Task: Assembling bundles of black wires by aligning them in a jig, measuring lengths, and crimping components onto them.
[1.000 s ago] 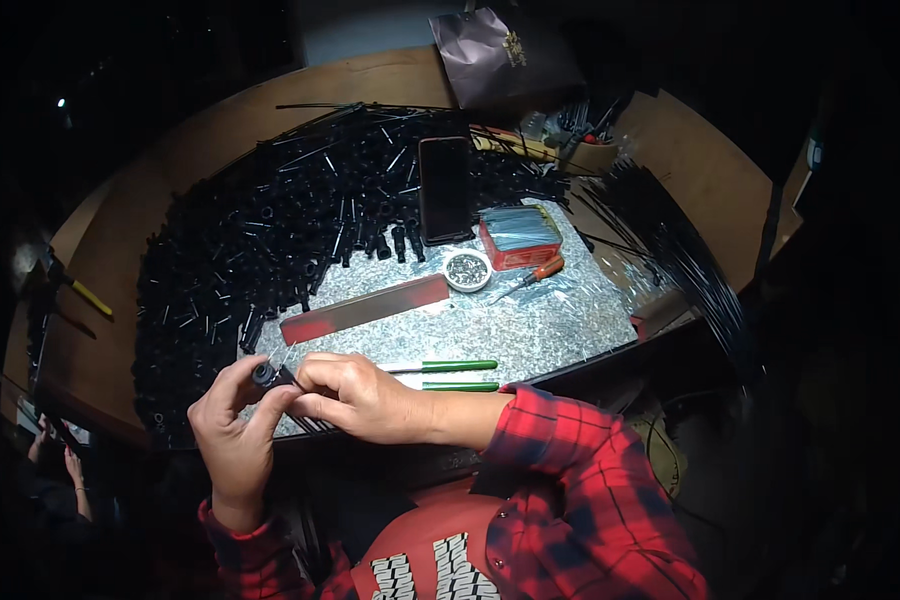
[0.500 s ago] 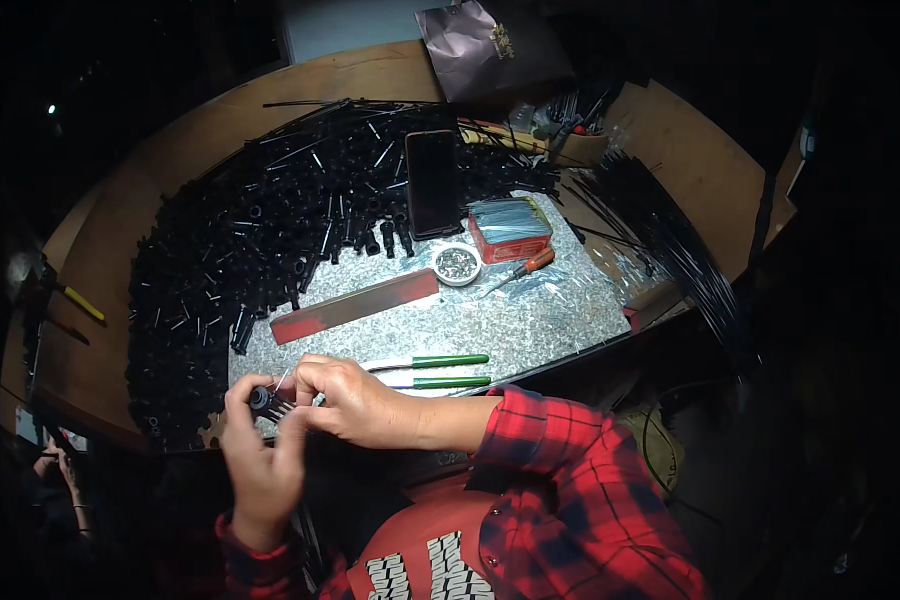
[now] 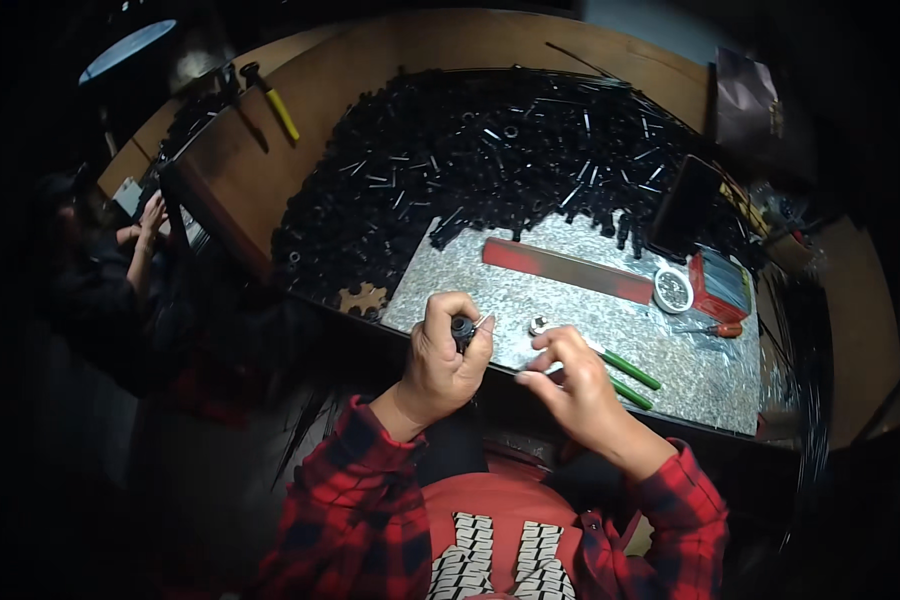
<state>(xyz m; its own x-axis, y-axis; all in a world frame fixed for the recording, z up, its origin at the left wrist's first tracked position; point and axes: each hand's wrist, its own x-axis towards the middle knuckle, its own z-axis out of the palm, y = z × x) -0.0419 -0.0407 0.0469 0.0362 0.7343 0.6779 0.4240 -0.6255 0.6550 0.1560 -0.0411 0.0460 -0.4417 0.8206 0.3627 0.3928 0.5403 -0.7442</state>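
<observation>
A black tubular part (image 3: 461, 327) was half hidden, clasped in the left hand (image 3: 444, 364); the right hand (image 3: 582, 390), part-open, overlapped green-handled pliers (image 3: 630, 369) at its three o'clock.

One phone (image 3: 683, 205), one bowl (image 3: 674, 310), one screwdriver (image 3: 729, 330), two green handles (image 3: 632, 370).

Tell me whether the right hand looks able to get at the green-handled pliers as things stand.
Probably yes: the right hand looks open and empty, close to the green-handled pliers, and nothing seems to lie over their handles but the hand itself.
</observation>
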